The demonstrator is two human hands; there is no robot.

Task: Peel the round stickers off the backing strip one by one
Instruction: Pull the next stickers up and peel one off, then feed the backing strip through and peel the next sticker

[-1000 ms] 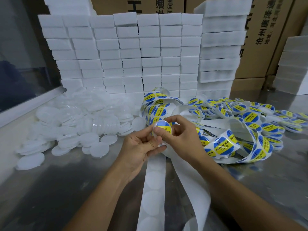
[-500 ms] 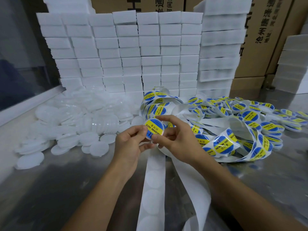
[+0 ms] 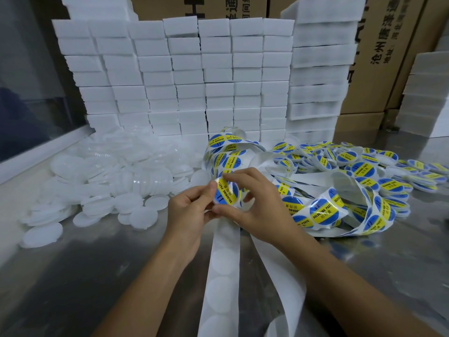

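Note:
A round blue sticker with a yellow band (image 3: pixel 225 193) is held upright between both hands, printed face towards me. My left hand (image 3: pixel 192 215) pinches its left edge with thumb and forefinger. My right hand (image 3: pixel 257 205) grips it from the top with the fingers and from below with the thumb. A pale round shape shows just behind the sticker; I cannot tell what it is. The white backing strip (image 3: pixel 222 268), with bare round outlines on it, runs from under my hands to the bottom edge. A second loop of the strip (image 3: pixel 281 278) lies beside it.
Coils of strip still carrying stickers (image 3: pixel 323 210) lie to the right on the steel table (image 3: pixel 73 276). Beyond them sits a heap of stickered lids (image 3: pixel 352 161). Plain white lids (image 3: pixel 109 181) are piled at the left. White foam blocks (image 3: pixel 194 76) and cardboard boxes (image 3: pixel 388 57) stand behind.
The sticker has come away from the strip and turned its face towards me. My right hand shifted its fingers onto the sticker's top and bottom edges; both hands rose slightly.

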